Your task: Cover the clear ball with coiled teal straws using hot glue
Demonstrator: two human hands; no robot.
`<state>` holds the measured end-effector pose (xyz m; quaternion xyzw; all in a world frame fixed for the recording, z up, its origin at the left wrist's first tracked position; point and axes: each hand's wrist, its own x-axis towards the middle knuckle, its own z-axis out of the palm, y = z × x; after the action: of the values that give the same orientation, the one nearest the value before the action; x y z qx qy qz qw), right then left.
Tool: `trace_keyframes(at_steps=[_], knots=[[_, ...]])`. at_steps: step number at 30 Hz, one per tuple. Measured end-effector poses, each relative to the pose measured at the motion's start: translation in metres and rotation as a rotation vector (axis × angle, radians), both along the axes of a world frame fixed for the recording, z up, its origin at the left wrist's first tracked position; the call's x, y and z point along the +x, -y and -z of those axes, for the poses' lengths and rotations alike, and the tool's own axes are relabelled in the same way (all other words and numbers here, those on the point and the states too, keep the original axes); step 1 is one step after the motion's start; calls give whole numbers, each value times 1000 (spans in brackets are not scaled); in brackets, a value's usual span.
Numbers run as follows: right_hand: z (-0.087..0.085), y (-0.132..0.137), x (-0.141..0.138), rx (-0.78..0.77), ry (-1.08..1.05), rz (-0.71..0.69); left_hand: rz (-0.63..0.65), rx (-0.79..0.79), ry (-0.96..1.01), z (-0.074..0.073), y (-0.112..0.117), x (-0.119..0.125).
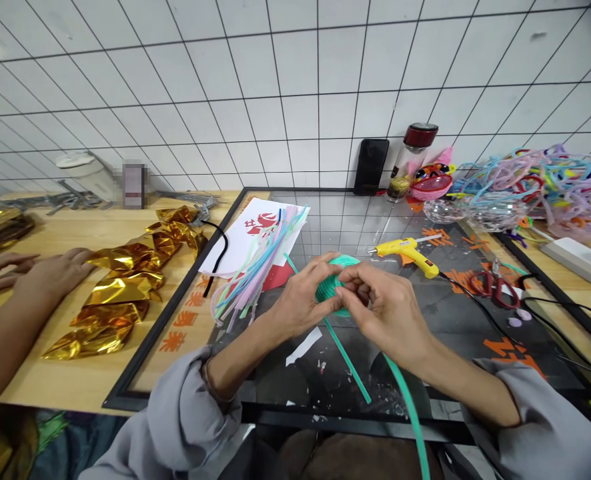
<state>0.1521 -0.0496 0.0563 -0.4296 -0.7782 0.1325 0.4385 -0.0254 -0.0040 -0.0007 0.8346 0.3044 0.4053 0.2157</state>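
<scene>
A round coil of green pipe cleaner (327,288) is held up over the dark glass tabletop between my two hands. My left hand (298,299) grips the coil's left side, thumb along its lower edge. On the near right side my right hand (385,307) pinches the coil with thumb and fingers, partly hiding it. One long green tail (409,400) hangs from under my right hand past the table edge. A straight green length (348,360) sticks out below the coil. Left of my hands, a bundle of pastel pipe cleaners (255,263) lies across white paper (248,223) with a red print.
A yellow glue gun (408,255) and red-handled scissors (495,285) lie right. Behind stand a phone (371,167) and lidded bottle (409,160), beside heaped pipe cleaners (525,180). Left, another person's hand (50,273) is by crumpled gold foil (125,287).
</scene>
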Motion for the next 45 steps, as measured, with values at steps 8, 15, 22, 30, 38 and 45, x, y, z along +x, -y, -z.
trace_keyframes(at_steps=[8,15,22,30,38,45], knots=[[1,-8,29,135,6,-35,11,64,24,7,-4,-6],[30,-68,96,-259,753,751,48,18,37,7,-2,-8],[45,-85,111,-502,771,755,28,19,-10,2,0,-7],[53,-95,114,-560,683,776,10,31,56,4,1,0],[48,-98,114,-557,572,825,6,-19,108,11,1,-1],[33,-79,108,-150,173,755,33,-32,131,9,2,-2]])
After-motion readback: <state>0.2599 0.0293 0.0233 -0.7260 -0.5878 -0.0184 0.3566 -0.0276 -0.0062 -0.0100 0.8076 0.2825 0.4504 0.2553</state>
